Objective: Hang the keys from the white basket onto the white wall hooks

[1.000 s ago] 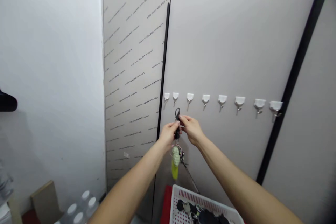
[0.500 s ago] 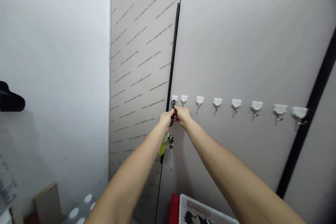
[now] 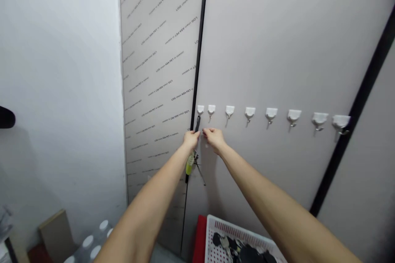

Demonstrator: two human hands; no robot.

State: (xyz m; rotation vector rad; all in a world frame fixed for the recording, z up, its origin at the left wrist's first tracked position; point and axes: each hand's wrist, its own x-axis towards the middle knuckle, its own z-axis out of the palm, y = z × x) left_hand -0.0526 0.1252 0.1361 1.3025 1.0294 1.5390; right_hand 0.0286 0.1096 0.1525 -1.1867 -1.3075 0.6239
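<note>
A row of several white wall hooks (image 3: 249, 112) runs across a grey cabinet door. A key bunch with a black clip (image 3: 197, 124) hangs on the leftmost hook (image 3: 200, 110); its yellow-green charm (image 3: 189, 166) and keys dangle below. My left hand (image 3: 190, 139) is pinched on the clip just under that hook. My right hand (image 3: 212, 137) sits beside it, fingertips drawn together close to the clip; I cannot tell whether they touch it.
A white perforated basket (image 3: 216, 230) with dark key bunches stands below on something red. A panel with printed protective film (image 3: 157, 74) is to the left, then a white wall. White bottle caps (image 3: 92, 242) and a board are at bottom left.
Both hands lifted the key bunch from below the hooks up and left to the leftmost hook, where the clip now hangs. My right hand has eased slightly off the clip.
</note>
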